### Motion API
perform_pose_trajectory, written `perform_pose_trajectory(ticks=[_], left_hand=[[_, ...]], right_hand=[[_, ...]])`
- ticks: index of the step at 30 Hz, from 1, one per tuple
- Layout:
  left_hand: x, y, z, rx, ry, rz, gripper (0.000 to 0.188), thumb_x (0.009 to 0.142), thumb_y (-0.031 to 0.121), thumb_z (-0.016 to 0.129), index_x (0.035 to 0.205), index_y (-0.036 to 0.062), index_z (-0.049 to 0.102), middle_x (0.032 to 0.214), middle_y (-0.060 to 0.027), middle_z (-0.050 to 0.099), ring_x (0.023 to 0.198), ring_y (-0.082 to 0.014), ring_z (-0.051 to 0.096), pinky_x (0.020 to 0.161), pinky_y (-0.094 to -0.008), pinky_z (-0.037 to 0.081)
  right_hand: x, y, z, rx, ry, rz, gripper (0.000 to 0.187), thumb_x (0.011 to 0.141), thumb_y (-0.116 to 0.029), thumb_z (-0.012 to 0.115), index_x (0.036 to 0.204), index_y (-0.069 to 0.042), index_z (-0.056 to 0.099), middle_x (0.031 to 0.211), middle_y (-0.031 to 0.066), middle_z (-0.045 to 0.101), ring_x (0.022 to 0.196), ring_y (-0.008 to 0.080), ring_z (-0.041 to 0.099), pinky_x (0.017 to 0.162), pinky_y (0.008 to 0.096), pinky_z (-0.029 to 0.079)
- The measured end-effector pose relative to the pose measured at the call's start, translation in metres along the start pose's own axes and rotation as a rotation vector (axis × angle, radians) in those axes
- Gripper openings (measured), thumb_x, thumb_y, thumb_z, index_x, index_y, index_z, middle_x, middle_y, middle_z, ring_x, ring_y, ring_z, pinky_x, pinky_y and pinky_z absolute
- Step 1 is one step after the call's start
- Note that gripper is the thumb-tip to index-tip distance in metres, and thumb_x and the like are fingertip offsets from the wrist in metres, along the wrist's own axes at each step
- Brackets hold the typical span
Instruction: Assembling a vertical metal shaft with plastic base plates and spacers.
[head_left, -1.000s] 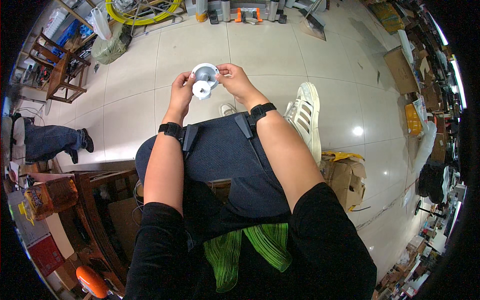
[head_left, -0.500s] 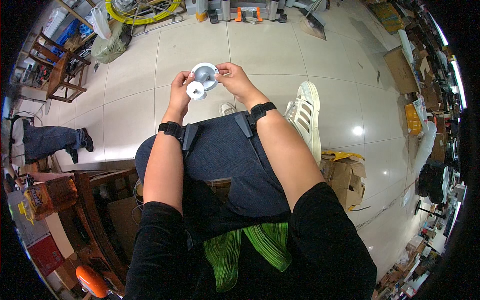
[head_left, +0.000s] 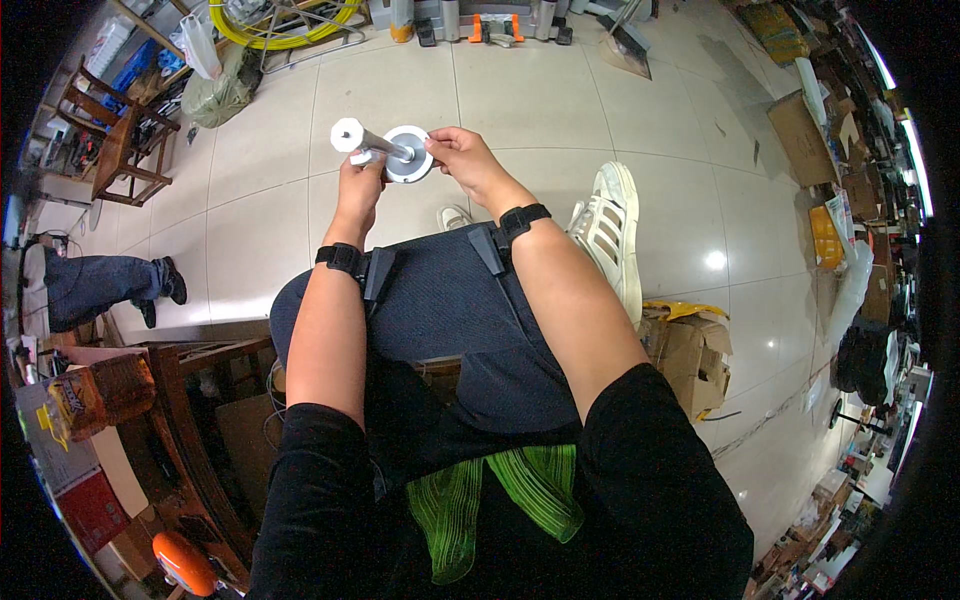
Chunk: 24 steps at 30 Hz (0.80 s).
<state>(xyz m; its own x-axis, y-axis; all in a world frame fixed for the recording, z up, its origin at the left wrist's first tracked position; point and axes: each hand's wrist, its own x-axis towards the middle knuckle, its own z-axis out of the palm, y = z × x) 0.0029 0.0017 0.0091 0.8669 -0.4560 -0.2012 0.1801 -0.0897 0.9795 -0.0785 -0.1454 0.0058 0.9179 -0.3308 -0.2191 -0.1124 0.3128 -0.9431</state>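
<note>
Over the floor in front of my knees, I hold a white bracket (head_left: 406, 173) with a round dish-like flange and a stem rising from its middle. The stem slants up to the left and ends in a wide white cap (head_left: 347, 134) with a small dark spot at its centre. My left hand (head_left: 358, 192) grips the bracket from the left, below the stem; its fingertips are partly hidden behind it. At the opposite side, my right hand (head_left: 468, 162) pinches the flange's rim between thumb and fingers. Black straps with dark cased units circle both wrists.
A torn cardboard box (head_left: 692, 360) lies right of my leg. At left stand a wooden chair (head_left: 125, 150) and another person's legs (head_left: 105, 285). A broom (head_left: 628, 48), a yellow coil (head_left: 285, 40) and grey-orange equipment (head_left: 495, 28) are at the far side. Cluttered shelves line the right.
The bracket has been turned: its capped stem, earlier pointing toward me at the lower left, now leans to the upper left. My left hand has shifted its hold; my right stays at the rim.
</note>
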Motion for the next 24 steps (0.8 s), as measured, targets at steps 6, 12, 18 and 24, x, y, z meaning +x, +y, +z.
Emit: perform_pose_trajectory(ticks=[6,12,18,24], left_hand=[[-0.002,0.003,0.000,-0.088,-0.059,-0.015,0.015,0.085,0.019,0.051,0.089,0.0044,0.053,0.067,0.0009,0.051,0.057,-0.0066,0.043,0.050,-0.0197,0.033],[0.002,-0.002,0.001,-0.054,-0.078,0.011,0.018,0.084,0.022,0.053,0.091,0.0047,0.053,0.069,0.0008,0.051,0.058,-0.0067,0.043,0.050,-0.0201,0.033],[-0.002,0.003,0.001,-0.042,-0.051,-0.014,0.011,0.083,0.009,0.047,0.091,0.0034,0.053,0.070,0.0002,0.052,0.057,-0.0071,0.043,0.049,-0.0206,0.033],[-0.001,-0.002,-0.001,0.048,0.031,-0.033,0.012,0.081,0.006,0.046,0.089,0.0036,0.054,0.069,0.0001,0.053,0.055,-0.0057,0.043,0.046,-0.0206,0.032]], right_hand=[[0.001,0.002,-0.001,-0.014,-0.010,-0.067,0.023,0.080,-0.013,0.056,0.099,0.000,0.052,0.084,0.0032,0.056,0.069,0.0075,0.049,0.058,0.0205,0.038],[0.008,0.012,-0.007,-0.067,0.030,-0.090,0.024,0.078,-0.008,0.057,0.099,0.003,0.054,0.087,0.0100,0.058,0.077,0.0140,0.053,0.067,0.0245,0.042],[0.005,0.008,-0.003,-0.095,0.044,-0.055,0.024,0.080,-0.014,0.058,0.099,-0.001,0.052,0.084,0.0037,0.056,0.070,0.0078,0.049,0.058,0.0205,0.038],[-0.001,0.000,0.002,-0.031,0.023,0.004,0.027,0.079,-0.016,0.060,0.100,-0.001,0.052,0.085,0.0036,0.056,0.072,0.0088,0.050,0.059,0.0209,0.038]])
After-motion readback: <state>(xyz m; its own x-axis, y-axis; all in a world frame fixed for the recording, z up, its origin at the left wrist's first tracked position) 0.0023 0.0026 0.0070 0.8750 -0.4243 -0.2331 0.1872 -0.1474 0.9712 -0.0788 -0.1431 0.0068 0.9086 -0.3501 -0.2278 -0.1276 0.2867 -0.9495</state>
